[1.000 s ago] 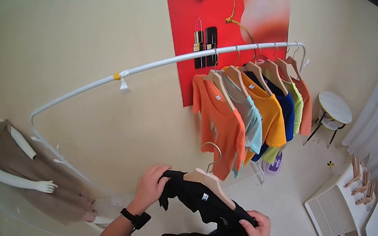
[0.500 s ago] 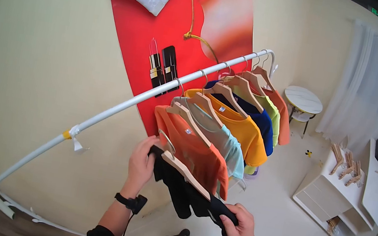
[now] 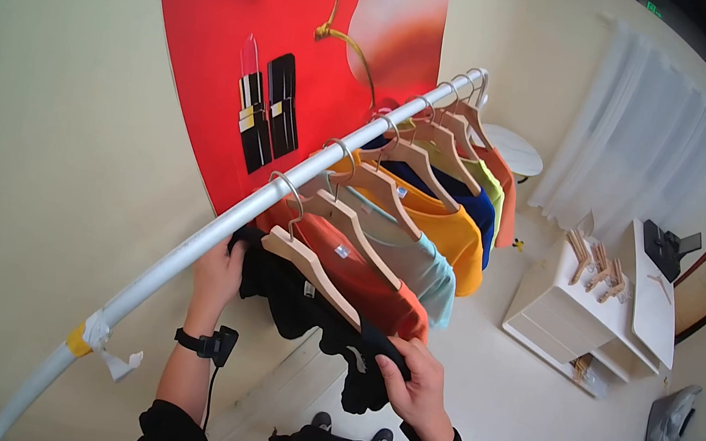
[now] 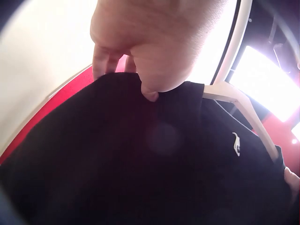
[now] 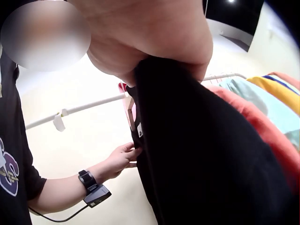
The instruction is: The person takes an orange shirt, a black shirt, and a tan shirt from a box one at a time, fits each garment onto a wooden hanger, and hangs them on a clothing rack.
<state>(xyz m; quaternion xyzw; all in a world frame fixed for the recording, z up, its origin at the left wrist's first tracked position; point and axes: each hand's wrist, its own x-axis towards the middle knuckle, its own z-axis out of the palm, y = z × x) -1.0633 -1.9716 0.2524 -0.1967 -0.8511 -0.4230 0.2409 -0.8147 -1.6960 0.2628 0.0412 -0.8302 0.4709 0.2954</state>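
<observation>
While the black shirt [image 3: 275, 287] is held spread on its wooden hanger [image 3: 311, 272] just beside the coral shirt [image 3: 361, 283], one shoulder is pinched by the left hand [image 3: 218, 277], thumb in front and fingers behind, and the other is gripped by the right hand [image 3: 419, 383], fingers curled round the cloth; almost no gap is left in either grasp. The metal hook [image 3: 302, 210] is seen at the white rail [image 3: 207, 247], seemingly over it, though whether weight is borne there cannot be told. The step in hand is judged to be the settling of the hung garment: both shoulders are best drawn evenly along the hanger, the neckline centred under the hook, and the cloth released only once the hook is felt to be seated, lest the hanger be tipped or the coral shirt be dragged along. Farther off, a white cabinet [image 3: 539, 289] is seen; several bare wooden hangers [image 3: 599, 269] are laid on its top, and in its low open compartment a clear plastic bag [image 3: 597, 382] is held, its contents too small to be made out. What lies behind its flat front panels [image 3: 556, 327] cannot be told.
</observation>
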